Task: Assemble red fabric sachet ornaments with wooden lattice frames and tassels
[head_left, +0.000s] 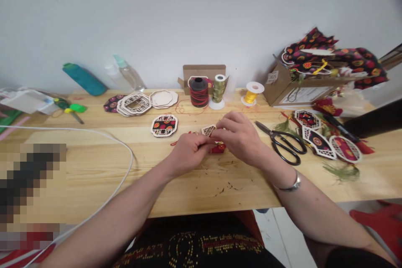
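Both of my hands meet over the middle of the table, fingers pinched close together on a small ornament. My left hand (191,150) is closed, thumb and index finger pressed against it. From the right, my right hand (238,136) is closed too, its fingertips bent down over the same piece. A wooden lattice part (207,130) of the ornament shows behind the fingertips, and red patterned fabric (219,148) shows below them. The fingers hide how these join. Some red cord (173,143) sticks out beside my left hand.
Black scissors (282,140) lie right of my hands, near finished ornaments (318,142). Behind stand red cord (199,94), green thread (219,90) and yellow thread (250,94) spools. An octagonal ornament (163,126), lattice frames (135,104), a carton (282,86) and a white cable (125,146) surround the workspace.
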A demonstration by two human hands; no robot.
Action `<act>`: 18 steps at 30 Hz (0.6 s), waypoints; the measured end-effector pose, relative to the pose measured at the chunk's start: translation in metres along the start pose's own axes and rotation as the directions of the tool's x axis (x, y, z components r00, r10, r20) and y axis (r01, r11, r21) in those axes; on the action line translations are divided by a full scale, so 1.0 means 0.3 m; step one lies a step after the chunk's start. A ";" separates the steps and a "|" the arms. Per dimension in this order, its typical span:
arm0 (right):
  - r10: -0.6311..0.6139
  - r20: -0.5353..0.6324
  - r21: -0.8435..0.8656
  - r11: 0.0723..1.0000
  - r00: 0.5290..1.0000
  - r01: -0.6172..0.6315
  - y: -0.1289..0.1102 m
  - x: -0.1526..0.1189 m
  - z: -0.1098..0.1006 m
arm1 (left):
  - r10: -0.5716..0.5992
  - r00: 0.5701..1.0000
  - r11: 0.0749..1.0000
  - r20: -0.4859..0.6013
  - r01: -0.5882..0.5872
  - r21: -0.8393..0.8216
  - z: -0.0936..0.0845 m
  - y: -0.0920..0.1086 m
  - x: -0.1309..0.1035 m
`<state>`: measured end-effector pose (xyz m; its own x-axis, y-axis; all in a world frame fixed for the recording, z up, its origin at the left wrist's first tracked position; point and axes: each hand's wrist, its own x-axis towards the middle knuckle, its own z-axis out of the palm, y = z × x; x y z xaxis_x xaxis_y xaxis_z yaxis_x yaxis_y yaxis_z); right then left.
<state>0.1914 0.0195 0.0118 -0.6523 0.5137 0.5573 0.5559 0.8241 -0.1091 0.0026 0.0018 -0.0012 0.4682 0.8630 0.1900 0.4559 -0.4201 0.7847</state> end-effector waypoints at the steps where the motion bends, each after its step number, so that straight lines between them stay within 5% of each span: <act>1: 0.061 0.024 0.113 0.992 0.998 -0.063 0.010 0.000 0.001 | 0.008 1.000 1.000 0.011 -0.007 -0.018 0.001 0.000 0.000; 5: 0.301 0.207 0.520 0.772 0.931 -0.365 0.039 0.001 0.006 | -0.015 1.000 0.991 -0.015 0.013 -0.131 -0.001 0.004 -0.004; 10: 0.458 0.432 0.705 0.365 0.777 -0.608 0.040 0.002 0.030 | -0.118 0.981 0.972 -0.157 0.082 -0.218 -0.009 0.015 -0.004; 18: 0.434 0.518 0.726 0.233 0.737 -0.647 0.008 0.002 0.049 | -0.206 0.938 0.967 -0.278 0.152 -0.206 -0.012 0.017 0.006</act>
<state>0.1847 0.0253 -0.0002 -0.5064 0.8600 -0.0628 0.1775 0.0327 -0.9836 0.0032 0.0020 0.0053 0.1350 0.9743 0.1804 0.3561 -0.2176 0.9087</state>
